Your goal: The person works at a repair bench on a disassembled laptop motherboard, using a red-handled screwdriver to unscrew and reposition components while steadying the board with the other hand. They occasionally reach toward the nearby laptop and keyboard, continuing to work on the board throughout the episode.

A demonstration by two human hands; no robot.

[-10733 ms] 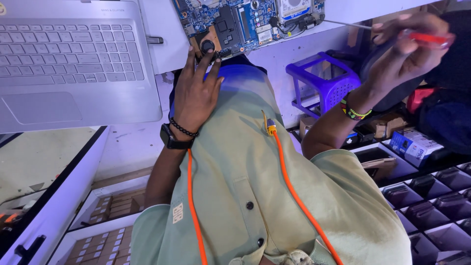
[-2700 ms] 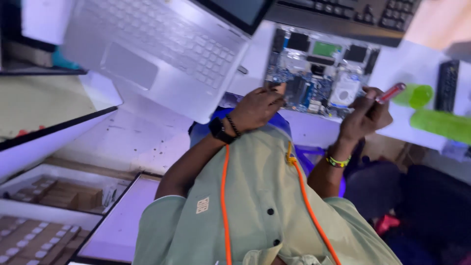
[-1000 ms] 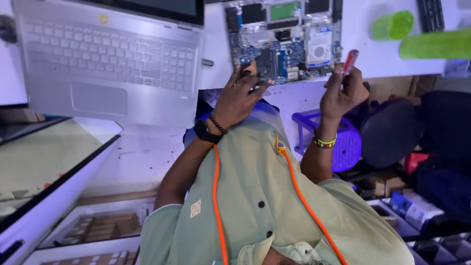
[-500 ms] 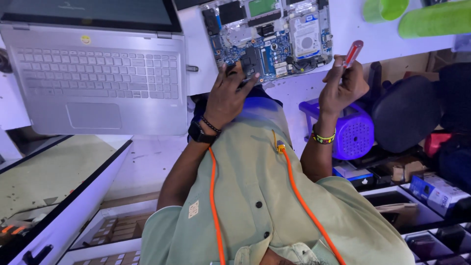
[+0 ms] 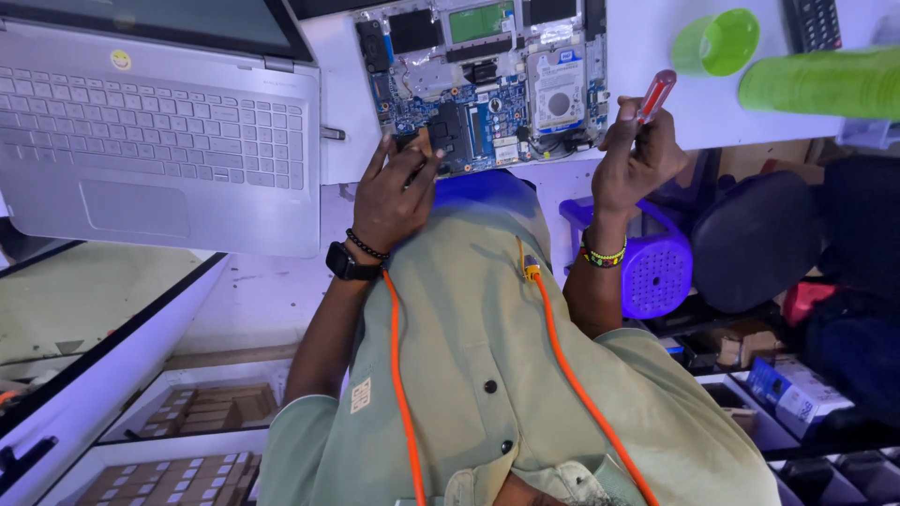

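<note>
An opened laptop base (image 5: 487,84) lies on the white table, its blue circuit board and silver drive exposed. My left hand (image 5: 394,187), with a black watch and bead bracelet on the wrist, rests its fingertips on the near edge of the board beside a dark module (image 5: 450,131). My right hand (image 5: 637,155) is closed around a red-handled screwdriver (image 5: 656,94) just right of the board, the handle pointing up and away. The screwdriver's tip is hidden by my fingers.
A silver open laptop (image 5: 159,141) sits left of the board. A green cup (image 5: 717,42), a green cylinder (image 5: 820,84) and a dark remote (image 5: 814,21) lie at the right. Below the table are a purple stool (image 5: 656,267), a black chair (image 5: 750,239) and boxes (image 5: 792,394).
My right hand has come in from far right with the screwdriver to the board's right edge. My left hand has stayed on the board. The view has shifted slightly.
</note>
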